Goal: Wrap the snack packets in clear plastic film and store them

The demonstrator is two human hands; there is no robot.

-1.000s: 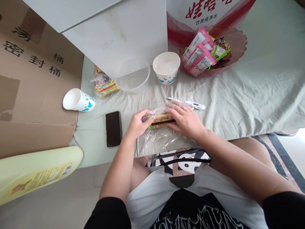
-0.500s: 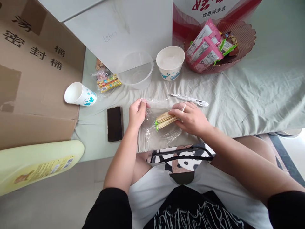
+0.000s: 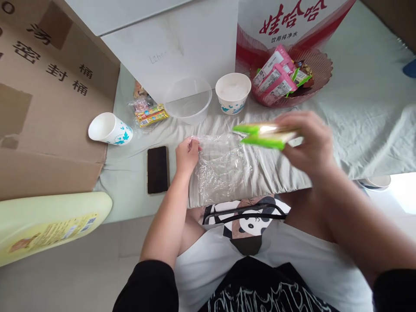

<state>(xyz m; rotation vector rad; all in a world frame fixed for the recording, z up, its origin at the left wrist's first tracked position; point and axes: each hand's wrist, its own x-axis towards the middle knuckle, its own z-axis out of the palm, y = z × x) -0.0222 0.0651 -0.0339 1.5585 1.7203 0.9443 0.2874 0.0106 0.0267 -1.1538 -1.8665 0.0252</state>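
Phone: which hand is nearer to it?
Left. The left hand is just beside the phone, pinching the wrap; the right hand hangs farther off, holding a green-tipped stack.

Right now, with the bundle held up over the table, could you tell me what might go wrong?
The green-ended bundle, gripped at one end by the right hand, might shed pieces. The clear plastic wrap, pinched at a corner by the left hand, lies at the table edge and could slide off.

You sit in a lived-in home room: cloth-covered table (image 3: 357,130), pink snack bowl (image 3: 325,65) far right, paper cup (image 3: 108,129), phone (image 3: 157,169), cardboard box (image 3: 48,108) left.
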